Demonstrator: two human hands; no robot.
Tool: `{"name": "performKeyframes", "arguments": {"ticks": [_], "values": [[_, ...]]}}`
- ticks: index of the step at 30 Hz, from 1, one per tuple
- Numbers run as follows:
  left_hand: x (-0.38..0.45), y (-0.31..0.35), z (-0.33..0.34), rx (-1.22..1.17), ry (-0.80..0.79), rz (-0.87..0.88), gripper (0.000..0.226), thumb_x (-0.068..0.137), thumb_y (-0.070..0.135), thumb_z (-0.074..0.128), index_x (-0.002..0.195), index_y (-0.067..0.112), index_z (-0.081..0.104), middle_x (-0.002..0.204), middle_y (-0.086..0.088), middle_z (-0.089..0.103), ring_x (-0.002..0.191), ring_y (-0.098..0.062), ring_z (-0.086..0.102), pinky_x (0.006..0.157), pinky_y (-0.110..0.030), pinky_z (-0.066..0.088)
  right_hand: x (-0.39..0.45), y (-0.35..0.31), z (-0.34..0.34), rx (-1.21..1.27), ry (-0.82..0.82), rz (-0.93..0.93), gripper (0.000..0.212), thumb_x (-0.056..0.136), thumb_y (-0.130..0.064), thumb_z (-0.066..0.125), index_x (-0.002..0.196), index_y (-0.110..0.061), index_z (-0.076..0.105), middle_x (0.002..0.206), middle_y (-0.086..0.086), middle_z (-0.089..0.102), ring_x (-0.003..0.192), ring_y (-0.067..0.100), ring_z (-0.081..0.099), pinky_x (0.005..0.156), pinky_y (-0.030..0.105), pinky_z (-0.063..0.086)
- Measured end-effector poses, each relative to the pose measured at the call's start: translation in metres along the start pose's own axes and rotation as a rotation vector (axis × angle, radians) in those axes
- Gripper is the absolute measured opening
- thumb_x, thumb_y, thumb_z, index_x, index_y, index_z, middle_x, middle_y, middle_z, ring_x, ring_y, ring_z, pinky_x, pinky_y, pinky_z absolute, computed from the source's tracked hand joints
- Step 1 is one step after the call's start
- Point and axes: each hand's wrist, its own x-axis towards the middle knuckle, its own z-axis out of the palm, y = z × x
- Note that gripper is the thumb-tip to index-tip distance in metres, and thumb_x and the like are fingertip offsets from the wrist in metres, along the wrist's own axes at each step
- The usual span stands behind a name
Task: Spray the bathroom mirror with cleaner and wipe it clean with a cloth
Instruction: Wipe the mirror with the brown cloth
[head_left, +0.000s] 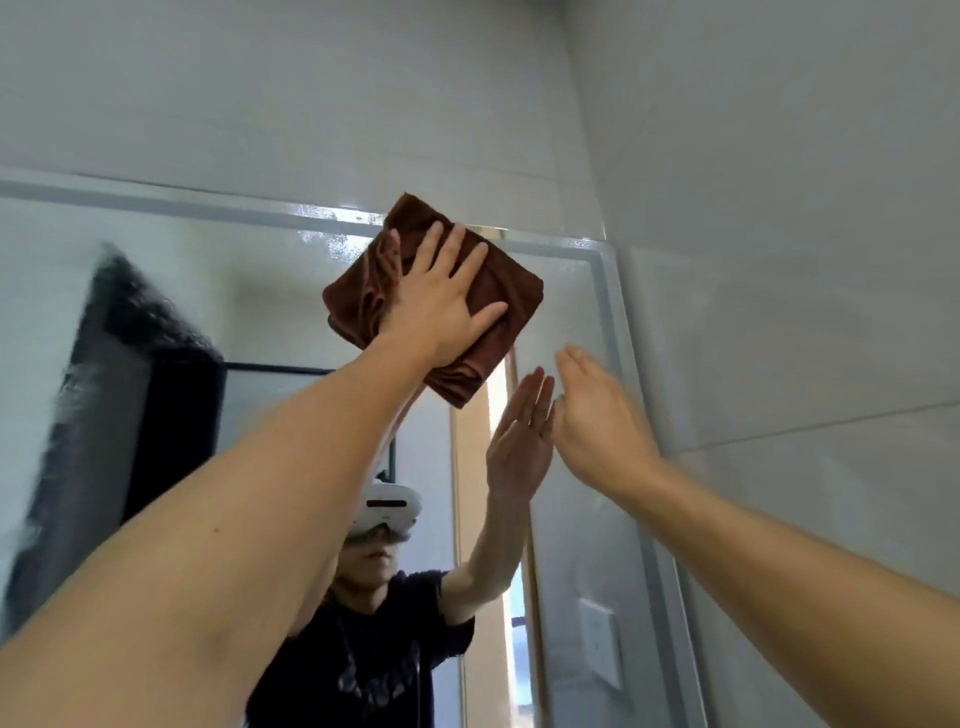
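Currently we are pressing the folded brown microfibre cloth (441, 291) flat-fingered with our left hand (441, 306) against the frameless wall mirror (576, 322) near its top edge; our right hand (597, 415), open and empty, is resting just below-right.

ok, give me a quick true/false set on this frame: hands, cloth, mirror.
1. The left hand presses a brown cloth flat against the mirror. True.
2. The cloth sits low on the mirror, near its bottom edge. False: it is at the top edge, overlapping the frame.
3. The right hand holds a spray bottle. False: it is empty, fingers straight, flat at the glass beside its reflection.
4. The cloth is folded into a pad. True.
5. The right hand is above the cloth. False: it is lower and to the right.
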Motion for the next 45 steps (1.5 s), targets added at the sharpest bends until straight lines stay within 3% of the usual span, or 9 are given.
{"name": "performKeyframes", "arguments": {"ticks": [3,9,16,22,29,34,36,41,45], "values": [[-0.011,-0.058,-0.015,0.068,0.040,-0.193,0.080,0.091,0.075,0.017,0.158,0.031,0.017,0.167,-0.002,0.010,0.154,-0.024,0.001,0.119,-0.062,-0.005,0.008,-0.029,0.009,0.024,0.051,-0.069,0.053,0.103,-0.016,0.040,0.155,-0.015,0.026,0.162,0.002,0.025,0.149,0.017,0.024,0.120,0.030,0.018],[-0.060,-0.144,-0.036,0.098,0.089,-0.542,0.082,0.090,0.075,0.019,0.157,0.029,0.019,0.167,-0.004,0.011,0.154,-0.025,0.003,0.119,-0.063,-0.002,0.017,-0.069,0.020,0.045,0.054,-0.114,0.059,0.099,-0.019,0.047,0.155,-0.016,0.027,0.163,-0.001,0.024,0.149,0.014,0.021,0.119,0.026,0.015],[-0.036,-0.097,-0.026,0.079,0.119,-0.846,0.078,0.097,0.060,0.027,0.158,0.012,0.017,0.164,-0.019,0.011,0.152,-0.038,0.002,0.116,-0.068,0.001,0.013,-0.054,0.002,-0.012,0.020,-0.119,0.059,0.101,-0.018,0.046,0.155,-0.015,0.024,0.163,0.001,0.022,0.150,0.017,0.021,0.120,0.029,0.015],[0.020,0.004,-0.002,0.063,0.067,-0.492,0.077,0.098,0.060,0.021,0.158,0.014,0.012,0.166,-0.016,0.006,0.153,-0.034,-0.001,0.118,-0.064,-0.003,0.006,-0.007,-0.018,-0.040,0.011,0.012,0.052,0.102,-0.018,0.047,0.150,-0.010,0.031,0.158,0.006,0.031,0.143,0.023,0.034,0.115,0.033,0.030],[0.048,0.084,0.017,0.052,0.026,-0.072,0.073,0.098,0.061,0.023,0.158,0.019,0.017,0.167,-0.008,0.010,0.154,-0.028,0.002,0.121,-0.057,-0.004,0.010,0.022,-0.031,-0.039,0.027,0.054,0.051,0.102,-0.014,0.037,0.152,-0.008,0.028,0.161,0.007,0.025,0.147,0.023,0.027,0.117,0.035,0.027],[0.069,0.086,0.022,-0.119,-0.167,0.556,0.066,0.097,0.059,0.040,0.155,0.028,0.029,0.166,0.005,0.016,0.154,-0.017,0.004,0.125,-0.042,0.007,0.009,0.027,-0.041,-0.046,0.031,0.125,0.027,0.097,-0.012,0.044,0.122,-0.008,0.054,0.127,0.009,0.054,0.112,0.030,0.055,0.081,0.035,0.043],[0.088,0.089,0.022,-0.144,-0.182,0.524,0.067,0.097,0.054,0.043,0.156,0.026,0.027,0.166,0.003,0.015,0.154,-0.018,0.003,0.125,-0.039,0.007,0.008,0.027,-0.045,-0.059,0.001,0.155,0.025,0.096,-0.012,0.046,0.120,-0.007,0.054,0.124,0.009,0.054,0.111,0.030,0.055,0.075,0.031,0.037],[0.104,0.137,0.034,-0.264,-0.136,0.148,0.076,0.095,0.039,0.036,0.159,0.015,0.004,0.168,0.000,0.001,0.153,-0.015,-0.008,0.125,-0.042,0.002,-0.002,0.028,-0.048,-0.025,-0.040,0.109,0.030,0.094,-0.005,0.046,0.124,-0.005,0.051,0.125,0.011,0.053,0.112,0.028,0.053,0.075,0.029,0.034],[0.100,0.141,0.036,-0.239,-0.171,0.214,0.073,0.096,0.037,0.035,0.159,0.012,0.007,0.167,-0.004,-0.003,0.153,-0.018,-0.010,0.125,-0.044,0.002,-0.009,0.033,-0.054,-0.015,-0.010,0.081,0.027,0.094,-0.005,0.044,0.119,-0.006,0.053,0.123,0.010,0.053,0.109,0.028,0.053,0.075,0.028,0.032]]}}
